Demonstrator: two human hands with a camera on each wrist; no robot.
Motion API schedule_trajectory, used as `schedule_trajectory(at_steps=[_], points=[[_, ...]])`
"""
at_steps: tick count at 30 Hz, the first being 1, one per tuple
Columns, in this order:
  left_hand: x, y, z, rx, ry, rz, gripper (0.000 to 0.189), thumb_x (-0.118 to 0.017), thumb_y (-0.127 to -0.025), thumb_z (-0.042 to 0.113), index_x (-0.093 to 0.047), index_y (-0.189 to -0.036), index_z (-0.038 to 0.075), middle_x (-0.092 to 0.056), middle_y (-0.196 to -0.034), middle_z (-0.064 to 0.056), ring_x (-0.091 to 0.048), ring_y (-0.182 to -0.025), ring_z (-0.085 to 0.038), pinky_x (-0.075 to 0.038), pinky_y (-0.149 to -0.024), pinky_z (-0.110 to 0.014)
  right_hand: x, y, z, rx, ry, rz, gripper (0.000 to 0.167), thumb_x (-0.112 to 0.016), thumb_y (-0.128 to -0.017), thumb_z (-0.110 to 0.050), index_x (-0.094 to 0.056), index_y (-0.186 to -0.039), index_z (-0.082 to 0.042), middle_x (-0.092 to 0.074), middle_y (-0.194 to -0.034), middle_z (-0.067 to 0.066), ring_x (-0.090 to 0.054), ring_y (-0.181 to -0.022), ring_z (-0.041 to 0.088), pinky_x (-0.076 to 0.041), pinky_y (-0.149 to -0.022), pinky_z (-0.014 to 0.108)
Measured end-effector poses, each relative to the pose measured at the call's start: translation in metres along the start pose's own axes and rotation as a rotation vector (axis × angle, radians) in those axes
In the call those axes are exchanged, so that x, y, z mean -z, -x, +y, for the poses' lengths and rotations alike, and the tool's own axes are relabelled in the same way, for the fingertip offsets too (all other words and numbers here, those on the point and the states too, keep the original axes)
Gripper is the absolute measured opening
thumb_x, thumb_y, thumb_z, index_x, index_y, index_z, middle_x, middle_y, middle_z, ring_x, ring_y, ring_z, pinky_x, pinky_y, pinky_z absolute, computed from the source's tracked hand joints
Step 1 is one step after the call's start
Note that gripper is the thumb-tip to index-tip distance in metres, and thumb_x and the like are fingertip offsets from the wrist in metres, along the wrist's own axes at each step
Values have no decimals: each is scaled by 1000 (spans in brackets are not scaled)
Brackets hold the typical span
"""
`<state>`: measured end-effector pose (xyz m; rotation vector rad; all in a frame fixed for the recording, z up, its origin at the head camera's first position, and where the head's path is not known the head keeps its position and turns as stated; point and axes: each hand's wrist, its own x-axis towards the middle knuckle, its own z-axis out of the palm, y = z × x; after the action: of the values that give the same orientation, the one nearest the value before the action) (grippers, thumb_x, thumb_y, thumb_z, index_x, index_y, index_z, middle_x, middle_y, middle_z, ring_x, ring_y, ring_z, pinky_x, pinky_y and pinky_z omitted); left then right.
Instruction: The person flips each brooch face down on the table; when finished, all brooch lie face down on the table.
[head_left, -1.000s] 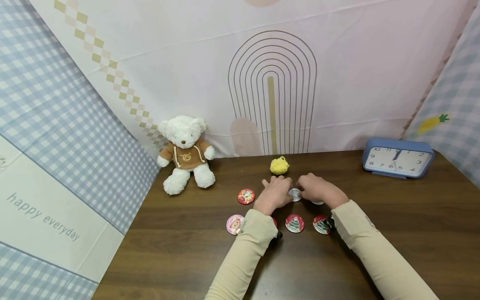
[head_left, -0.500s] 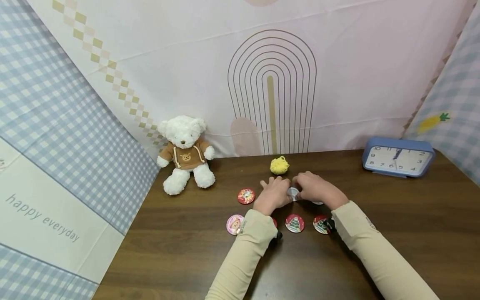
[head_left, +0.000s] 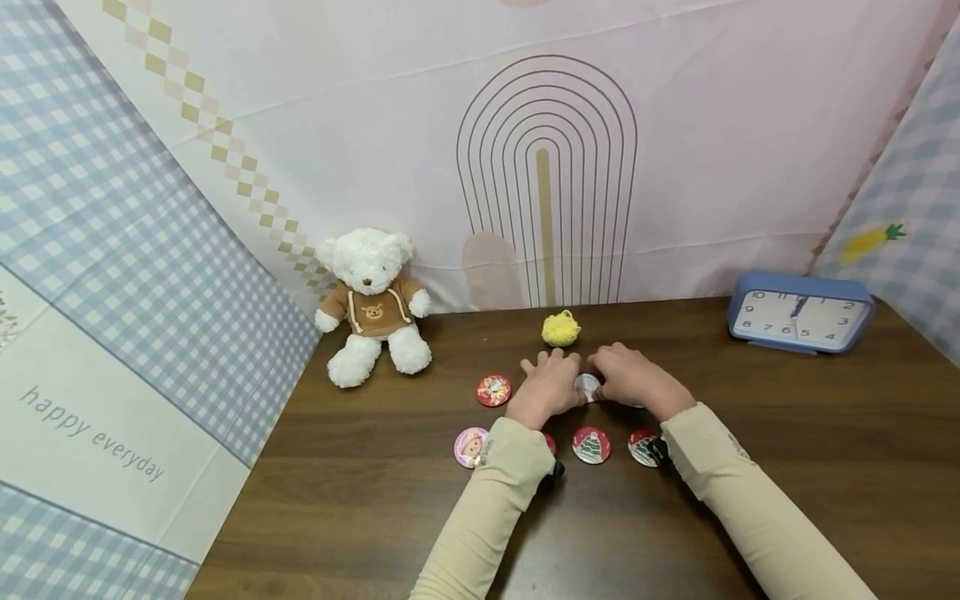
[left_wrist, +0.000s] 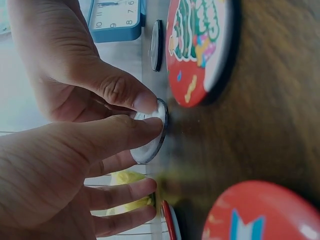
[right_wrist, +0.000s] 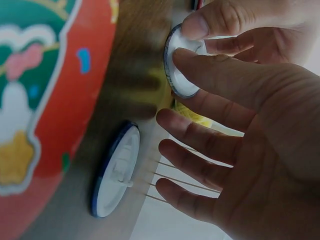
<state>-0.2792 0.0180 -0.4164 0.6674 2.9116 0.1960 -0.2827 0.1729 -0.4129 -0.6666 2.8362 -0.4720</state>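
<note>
Over the brown table (head_left: 345, 500), the left hand (head_left: 547, 389) and right hand (head_left: 632, 379) are both pinching one white-backed badge (head_left: 587, 385), lying at the left's three o'clock, the right's nine.

The brown counter (head_left: 352, 500) carries a white teddy bear (head_left: 372, 317) at its back left corner, a yellow ball (head_left: 561, 330) by the back edge and a blue clock (head_left: 799, 317) near the back right corner. Inward lie a multicoloured badge (head_left: 493, 391), a pink badge (head_left: 471, 447), a red badge (left_wrist: 265, 212), two tree badges (head_left: 591, 446) and a face-down badge (right_wrist: 116, 172).
</note>
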Motion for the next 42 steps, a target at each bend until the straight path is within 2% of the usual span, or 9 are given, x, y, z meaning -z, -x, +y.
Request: schedule_trajectory(at_steps=[6, 13, 18, 26, 28, 31, 35, 42], points=[[-1, 0, 0, 3, -11, -1, 38, -77, -90, 32, -66, -124, 17, -59, -119, -8, -50, -114, -29, -33, -99, -57, -1, -1, 0, -2, 22, -1, 7, -74, -85, -3, -69, -90, -4, -60, -87, 8, -54, -89, 31, -47, -79, 51], [-3, 1, 2, 14, -32, -30, 38, -76, -91, 32, -69, -127, 20, -58, -123, -8, -48, -117, -29, -31, -103, -60, -2, -3, 1, 15, 27, -3, 7, -73, -83, 0, -70, -84, -6, -59, -81, 4, -53, -81, 27, -47, -73, 47], [-3, 2, 1, 6, -39, -30, 33, -76, -92, 32, -72, -122, 20, -58, -122, -8, -49, -116, -29, -32, -104, -60, -1, -2, 0, 11, 26, -18, 7, -72, -84, 1, -72, -86, -6, -60, -83, 5, -54, -83, 28, -47, -74, 48], [-2, 5, -8, -14, -49, -12, 37, -77, -91, 34, -70, -124, 19, -60, -121, -8, -51, -113, -30, -35, -99, -58, 3, -3, -6, 23, 35, -13, 6, -72, -84, 0, -70, -87, -5, -60, -83, 6, -53, -85, 29, -47, -75, 49], [2, 9, -10, -7, -55, -16, 40, -76, -91, 37, -68, -126, 19, -59, -123, -7, -51, -115, -30, -35, -98, -56, 4, -4, -8, 28, 35, -10, 5, -72, -85, -2, -69, -88, -5, -60, -83, 6, -54, -86, 31, -46, -76, 51], [4, 12, -14, 11, -58, -21, 46, -76, -91, 39, -65, -132, 19, -58, -128, -7, -50, -118, -29, -36, -97, -54, 3, -8, -13, 26, 41, -8, 13, -73, -87, -4, -71, -99, -1, -63, -91, 9, -55, -94, 35, -46, -81, 55], [6, 17, -21, 28, -51, -16, 49, -76, -91, 38, -63, -134, 18, -59, -130, -7, -49, -119, -29, -36, -97, -54, 1, -12, -19, 41, 46, 8, 21, -74, -87, -7, -70, -106, 2, -63, -94, 11, -55, -96, 36, -46, -80, 54], [10, 27, -35, 58, -50, -8, 44, -77, -90, 37, -65, -128, 18, -60, -126, -6, -51, -120, -30, -36, -97, -55, -2, -21, -33, 83, 34, 19, 12, -79, -84, -8, -68, -89, -5, -58, -83, 6, -54, -84, 29, -46, -71, 47]])
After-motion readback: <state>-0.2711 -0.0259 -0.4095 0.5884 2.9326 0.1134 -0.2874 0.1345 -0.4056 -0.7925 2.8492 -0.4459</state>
